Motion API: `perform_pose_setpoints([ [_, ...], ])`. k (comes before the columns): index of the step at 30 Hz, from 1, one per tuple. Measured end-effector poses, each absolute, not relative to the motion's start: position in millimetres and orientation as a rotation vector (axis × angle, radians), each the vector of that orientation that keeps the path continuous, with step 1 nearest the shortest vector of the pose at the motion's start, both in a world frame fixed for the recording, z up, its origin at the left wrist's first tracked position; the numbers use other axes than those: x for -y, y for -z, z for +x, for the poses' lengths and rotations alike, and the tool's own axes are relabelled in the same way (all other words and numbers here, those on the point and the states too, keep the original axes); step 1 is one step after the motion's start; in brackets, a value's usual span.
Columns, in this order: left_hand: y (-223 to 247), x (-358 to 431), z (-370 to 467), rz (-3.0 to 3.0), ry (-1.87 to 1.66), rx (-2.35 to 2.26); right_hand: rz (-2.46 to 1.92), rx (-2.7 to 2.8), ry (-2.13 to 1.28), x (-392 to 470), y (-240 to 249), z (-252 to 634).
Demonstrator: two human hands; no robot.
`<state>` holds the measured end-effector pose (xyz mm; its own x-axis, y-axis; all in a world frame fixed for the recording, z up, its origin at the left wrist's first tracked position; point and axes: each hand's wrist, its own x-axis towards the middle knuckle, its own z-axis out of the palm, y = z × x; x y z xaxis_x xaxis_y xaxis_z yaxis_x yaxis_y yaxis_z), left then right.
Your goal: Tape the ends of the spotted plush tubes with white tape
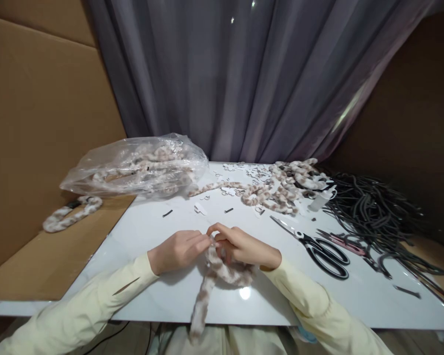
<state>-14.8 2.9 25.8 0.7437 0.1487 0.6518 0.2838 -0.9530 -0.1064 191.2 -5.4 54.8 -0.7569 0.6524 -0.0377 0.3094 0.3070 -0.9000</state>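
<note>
A plush strip (231,273), white with brown patches, lies under my hands at the front of the white table, one tail hanging over the edge. My left hand (183,250) has its fingers pressed together at the strip's upper end. From the right, my right hand (240,245) pinches the same end, its index finger bent over the top. The fingertips of both hands meet there. Any small part between them is too hidden to make out.
Black-handled scissors (318,249) and a pink-handled tool (346,242) lie at right, beside a heap of black cords (373,207). Behind are more plush strips (281,190), small metal rings (257,172), a white bottle (320,201) and a clear bag (140,165). A plush loop (72,214) rests on cardboard (55,261).
</note>
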Motion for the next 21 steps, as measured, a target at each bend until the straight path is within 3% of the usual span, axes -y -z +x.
perform_pose_setpoints([
  [3, -22, -2, -14, -2.839, 1.109, 0.487, -0.839, 2.251, -1.406, 6, -53, 190],
  [9, -13, -2, -14, -2.844, 1.273, 0.705, -0.839, 2.408, -0.892, 5, -47, 191],
  [21, -20, -3, -13, -2.844, 1.112, 0.709, -0.984, 2.544, -0.5, 7, -39, 188],
])
